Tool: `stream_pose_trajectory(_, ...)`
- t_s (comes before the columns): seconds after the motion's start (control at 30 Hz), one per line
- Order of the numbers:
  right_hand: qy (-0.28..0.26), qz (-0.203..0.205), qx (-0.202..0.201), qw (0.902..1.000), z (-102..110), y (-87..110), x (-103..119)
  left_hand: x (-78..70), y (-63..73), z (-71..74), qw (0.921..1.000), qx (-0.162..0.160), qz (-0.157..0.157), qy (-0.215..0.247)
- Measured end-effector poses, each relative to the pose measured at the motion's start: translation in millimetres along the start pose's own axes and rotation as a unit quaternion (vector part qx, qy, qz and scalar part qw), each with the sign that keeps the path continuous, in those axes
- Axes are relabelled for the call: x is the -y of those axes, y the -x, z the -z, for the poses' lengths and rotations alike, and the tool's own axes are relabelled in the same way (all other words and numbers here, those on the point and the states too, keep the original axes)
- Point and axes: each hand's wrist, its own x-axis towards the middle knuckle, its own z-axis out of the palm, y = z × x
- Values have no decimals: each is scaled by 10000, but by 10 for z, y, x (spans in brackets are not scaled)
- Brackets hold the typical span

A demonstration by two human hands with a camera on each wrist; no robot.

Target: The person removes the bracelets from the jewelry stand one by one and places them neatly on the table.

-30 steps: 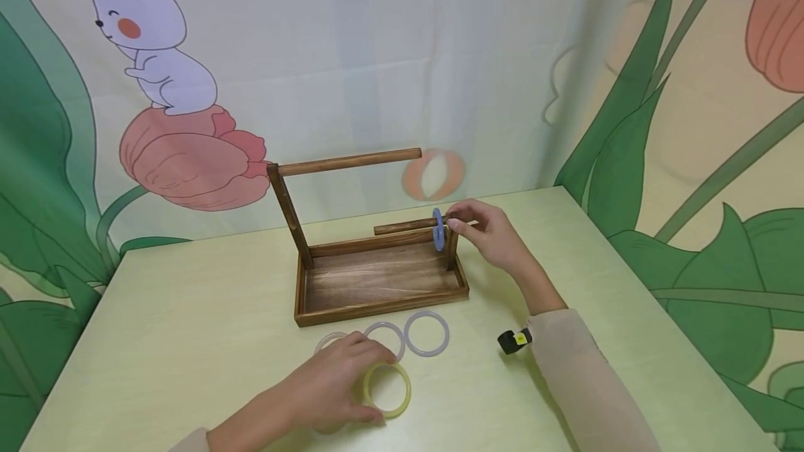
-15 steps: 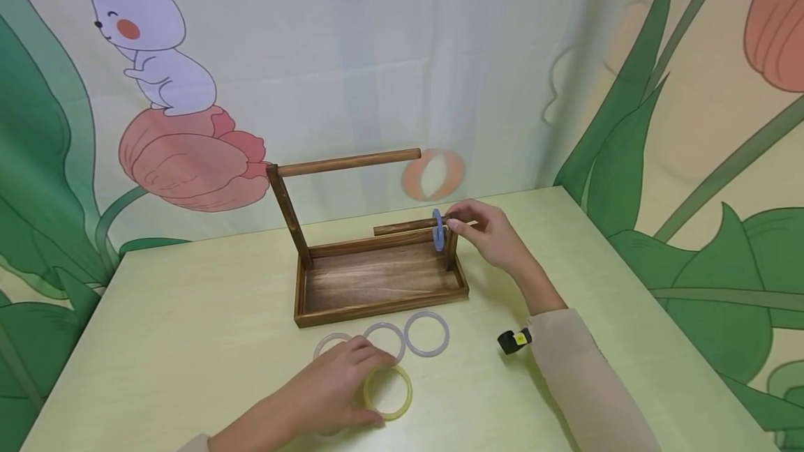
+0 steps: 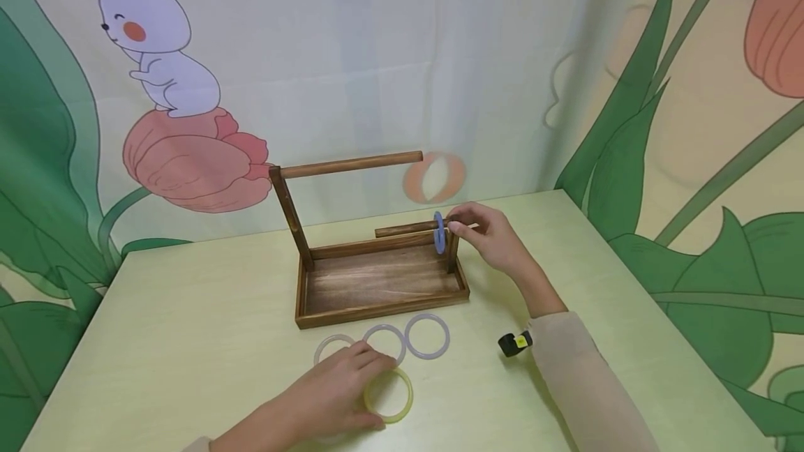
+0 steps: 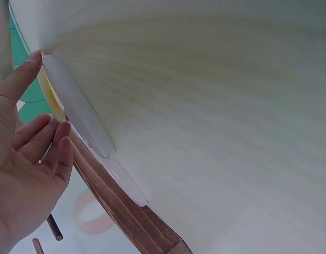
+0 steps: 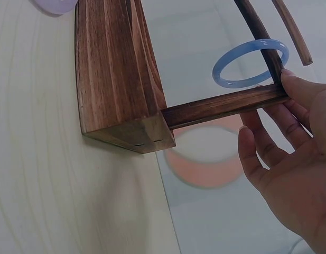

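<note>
A wooden stand [image 3: 383, 284] has a tray base, a high rod [image 3: 352, 164] and a low rod [image 3: 405, 229]. A blue ring [image 3: 439, 232] hangs on the low rod against the short post. My right hand [image 3: 486, 234] is beside it. In the right wrist view its thumb touches the post [image 5: 226, 106] just below the blue ring [image 5: 251, 63], and its fingers are stretched out, holding nothing. My left hand [image 3: 339, 389] lies on the table and grips a yellow ring [image 3: 389, 396] between thumb and fingers. The yellow ring [image 4: 50, 100] shows edge-on by the thumb.
Three pale clear rings [image 3: 427, 335] [image 3: 384, 340] [image 3: 333, 347] lie flat in a row before the tray. A small black device [image 3: 515, 342] sits by my right sleeve. The light green table [image 3: 188, 312] ends at a printed curtain behind the stand.
My left hand has slid slightly back toward me on the yellow ring. The right hand and the blue ring have stayed where they were.
</note>
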Motion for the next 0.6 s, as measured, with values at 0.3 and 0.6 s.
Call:
stream_pose_trajectory(0.3, 54, 47, -13, 10000, 1, -8, -28, -18, 0, 16, 10000, 61, -4, -55)
stream_pose_trajectory(0.6, 54, 49, -45, 10000, -1, -6, -30, -6, 12, 8, 10000, -63, -3, 4)
